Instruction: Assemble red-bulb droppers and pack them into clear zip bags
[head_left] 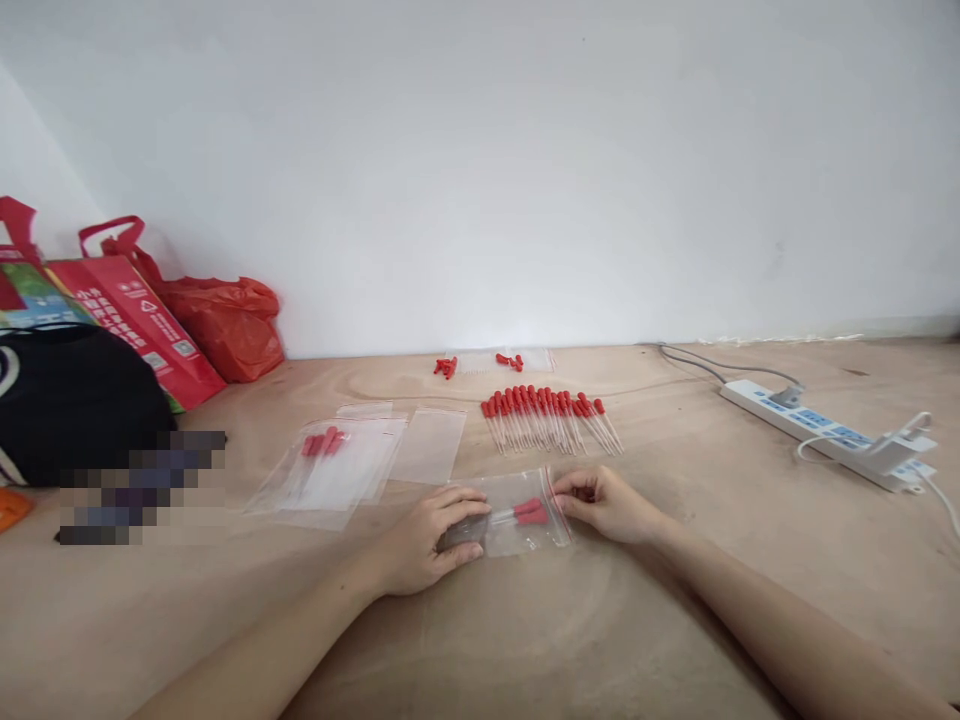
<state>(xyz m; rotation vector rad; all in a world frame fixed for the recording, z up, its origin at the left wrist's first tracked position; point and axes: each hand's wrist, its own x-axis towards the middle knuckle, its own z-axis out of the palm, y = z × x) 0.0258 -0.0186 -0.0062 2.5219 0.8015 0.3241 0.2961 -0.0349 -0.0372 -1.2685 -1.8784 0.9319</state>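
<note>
A clear zip bag lies in front of me with droppers inside, their red rubber bulbs toward its red-striped opening on the right. My left hand holds the bag's left end, thumb on the near side and fingers on the far side. At the opening, my right hand pinches the zip edge between thumb and curled fingers. Just beyond the bag, several droppers with red bulbs and clear thin tubes lie side by side in a row. To the left, filled bags overlap in a pile, beside a flat bag.
Loose red bulbs and another clear bag lie near the wall. A white power strip with plugs and cables is on the right. On the left stand a red carrier bag, a red plastic bag and a black bag.
</note>
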